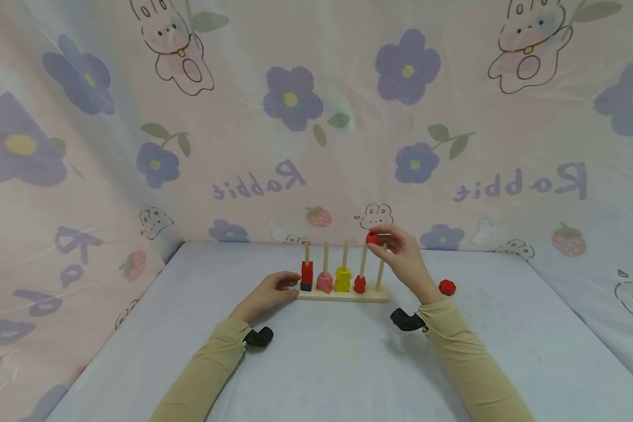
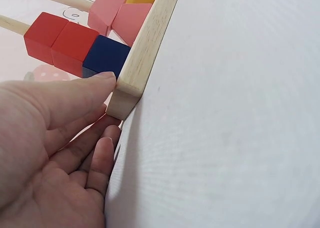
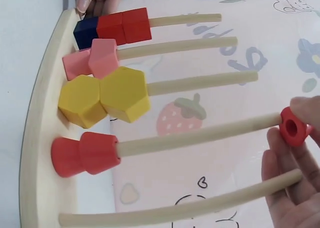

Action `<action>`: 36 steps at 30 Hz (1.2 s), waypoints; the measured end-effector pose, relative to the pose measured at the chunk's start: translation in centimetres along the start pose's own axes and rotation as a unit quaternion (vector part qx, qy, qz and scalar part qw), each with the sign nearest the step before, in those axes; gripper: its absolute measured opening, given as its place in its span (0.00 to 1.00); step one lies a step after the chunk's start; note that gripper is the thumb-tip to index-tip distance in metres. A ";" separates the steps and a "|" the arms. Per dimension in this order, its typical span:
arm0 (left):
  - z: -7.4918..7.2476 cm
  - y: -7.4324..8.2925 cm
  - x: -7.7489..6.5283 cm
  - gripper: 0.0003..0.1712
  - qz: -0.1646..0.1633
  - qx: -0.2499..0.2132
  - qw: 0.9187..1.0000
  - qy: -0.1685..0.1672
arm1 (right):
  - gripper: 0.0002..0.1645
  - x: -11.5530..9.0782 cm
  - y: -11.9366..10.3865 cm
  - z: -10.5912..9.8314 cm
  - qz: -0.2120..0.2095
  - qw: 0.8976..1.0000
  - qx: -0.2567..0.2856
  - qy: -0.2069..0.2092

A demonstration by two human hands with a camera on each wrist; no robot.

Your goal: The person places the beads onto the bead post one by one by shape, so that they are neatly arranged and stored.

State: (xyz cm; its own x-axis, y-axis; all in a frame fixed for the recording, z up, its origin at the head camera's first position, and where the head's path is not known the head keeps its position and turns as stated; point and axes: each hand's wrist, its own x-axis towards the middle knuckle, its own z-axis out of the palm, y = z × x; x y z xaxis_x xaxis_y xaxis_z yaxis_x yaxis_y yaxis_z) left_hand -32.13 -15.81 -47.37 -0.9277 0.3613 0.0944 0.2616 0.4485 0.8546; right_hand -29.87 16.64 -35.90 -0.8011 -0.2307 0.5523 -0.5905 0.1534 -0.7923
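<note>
A wooden peg stand (image 1: 343,297) with several upright pegs sits on the table. My left hand (image 1: 271,293) holds its left end, thumb (image 2: 95,90) beside the blue block (image 2: 106,56) and fingers at the far side. My right hand (image 1: 401,258) pinches a red bead (image 3: 292,127) with a hole through it, right at the tip of the fourth peg (image 3: 210,136). Two red pieces (image 3: 95,154) sit low on that peg. Other pegs carry red blocks (image 1: 307,273) over the blue one, pink pieces (image 1: 324,282) and yellow hexagonal blocks (image 1: 343,279). The rightmost peg (image 1: 381,274) is bare.
A loose red faceted bead (image 1: 446,287) lies on the white table (image 1: 327,363), right of the stand and near the right forearm. Behind rises a printed curtain (image 1: 343,146) with flowers and rabbits. Black wrist devices (image 1: 407,320) stick out from both sleeves.
</note>
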 end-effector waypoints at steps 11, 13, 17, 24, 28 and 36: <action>0.1 0.0 0.0 0.23 -0.009 -0.003 1.000 0.000 | 0.19 0.3 -0.2 0.6 0.015 0.999 -0.030 -0.022; 0.0 0.0 -0.1 0.23 -0.010 -0.008 1.000 -0.001 | 0.19 0.4 0.0 0.7 0.029 0.999 -0.031 -0.033; 0.0 0.6 -0.4 0.23 -0.002 -0.012 1.000 -0.002 | 0.20 0.3 1.9 0.8 0.086 0.995 -0.020 -0.041; 0.0 0.3 -0.1 0.24 0.004 -0.006 1.000 -0.005 | 0.27 -0.9 6.5 1.1 0.174 0.984 -0.003 -0.037; 0.1 0.4 -0.2 0.24 0.000 0.000 1.000 -0.003 | 0.25 -1.7 7.7 1.7 0.194 0.979 -0.010 -0.055; 0.1 0.4 -0.2 0.23 -0.012 0.004 1.000 0.002 | 0.24 -2.3 8.3 2.0 0.210 0.975 -0.011 -0.067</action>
State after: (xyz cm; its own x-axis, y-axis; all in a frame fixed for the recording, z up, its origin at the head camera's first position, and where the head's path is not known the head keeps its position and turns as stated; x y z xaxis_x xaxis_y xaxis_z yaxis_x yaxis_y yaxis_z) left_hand -31.77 -15.60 -47.07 -0.9352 0.3460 0.0756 0.2405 0.4638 0.8527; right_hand -32.69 16.55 -44.24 -0.9536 -0.2660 0.1412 -0.2169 0.2815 -0.9347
